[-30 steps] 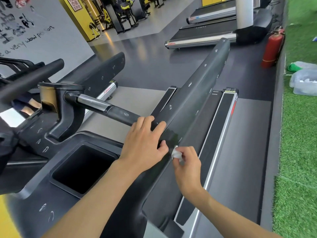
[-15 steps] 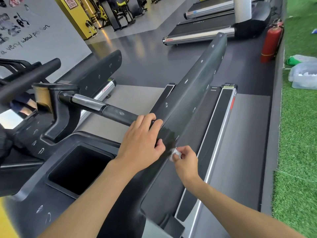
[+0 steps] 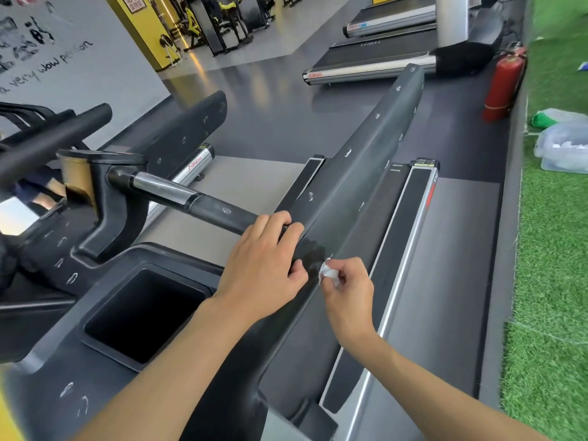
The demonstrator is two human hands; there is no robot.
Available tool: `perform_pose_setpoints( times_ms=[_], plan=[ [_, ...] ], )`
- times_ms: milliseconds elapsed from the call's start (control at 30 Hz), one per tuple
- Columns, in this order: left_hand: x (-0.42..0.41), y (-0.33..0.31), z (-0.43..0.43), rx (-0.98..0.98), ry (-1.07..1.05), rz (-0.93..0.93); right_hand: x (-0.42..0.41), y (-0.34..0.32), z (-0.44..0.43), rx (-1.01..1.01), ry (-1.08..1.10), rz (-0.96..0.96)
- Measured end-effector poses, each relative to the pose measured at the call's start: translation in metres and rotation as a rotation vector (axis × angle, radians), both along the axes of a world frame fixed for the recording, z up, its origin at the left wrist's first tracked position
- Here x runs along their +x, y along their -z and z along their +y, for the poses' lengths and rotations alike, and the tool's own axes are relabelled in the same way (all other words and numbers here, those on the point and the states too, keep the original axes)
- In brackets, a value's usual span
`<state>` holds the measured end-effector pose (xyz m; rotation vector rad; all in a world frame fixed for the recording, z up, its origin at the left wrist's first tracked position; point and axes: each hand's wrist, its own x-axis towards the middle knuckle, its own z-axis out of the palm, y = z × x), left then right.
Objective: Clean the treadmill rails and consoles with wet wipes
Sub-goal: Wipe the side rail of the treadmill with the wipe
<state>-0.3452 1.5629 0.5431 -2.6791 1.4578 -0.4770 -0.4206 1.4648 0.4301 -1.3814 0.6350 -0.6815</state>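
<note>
The right hand's fingers and thumb are bent in tight and pinch one small crumpled white wet wipe. They press it to the top of the right side rail, at the edge of a darker damp patch. The right hand sits just beside the left, close to the console end of the rail.

The left hand's fingers curl over the rail's inner edge, where the centre handlebar meets it. Its thumb lies on the top face, so the left hand grips the rail just short of the wipe. That makes two bare hands and one wipe, all on one rail.

This treadmill shows two long dark side rails. The left side rail stands well apart across the grey belt. Both carry several small pale scuff marks. The one handlebar has one silver sleeve.

The console has one square recessed pocket below the left forearm. Its inside shows only dark.

Two more treadmill decks lie across the floor. One red fire extinguisher stands at the edge of the green turf. On the turf sits one clear plastic tub with white contents too blurred to name, and a green item lies just beside it.
</note>
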Motion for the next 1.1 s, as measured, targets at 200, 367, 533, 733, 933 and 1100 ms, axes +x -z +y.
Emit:
perform_pose_setpoints(
  times_ms=[200, 367, 533, 733, 933, 1100],
  plan=[
    [0.0, 0.0, 0.0, -0.007, 0.0, -0.007, 0.0, -0.003, -0.001, -0.086, -0.008, -0.007],
    [0.0, 0.0, 0.0, -0.008, 0.002, -0.012, 0.002, -0.006, -0.005, -0.071, 0.033, 0.012],
    [-0.001, 0.0, 0.0, -0.006, -0.004, -0.007, 0.003, -0.012, -0.008, -0.145, 0.02, -0.022],
    [-0.002, -0.001, 0.0, -0.001, -0.013, -0.002, 0.005, -0.018, -0.013, -0.305, 0.008, -0.044],
    [-0.002, -0.001, -0.001, 0.002, -0.011, -0.007, 0.01, -0.028, -0.019, -0.453, -0.021, -0.119],
    [-0.002, 0.0, -0.001, 0.005, -0.011, -0.008, 0.013, -0.034, -0.023, -0.554, -0.065, -0.133]
  ],
)
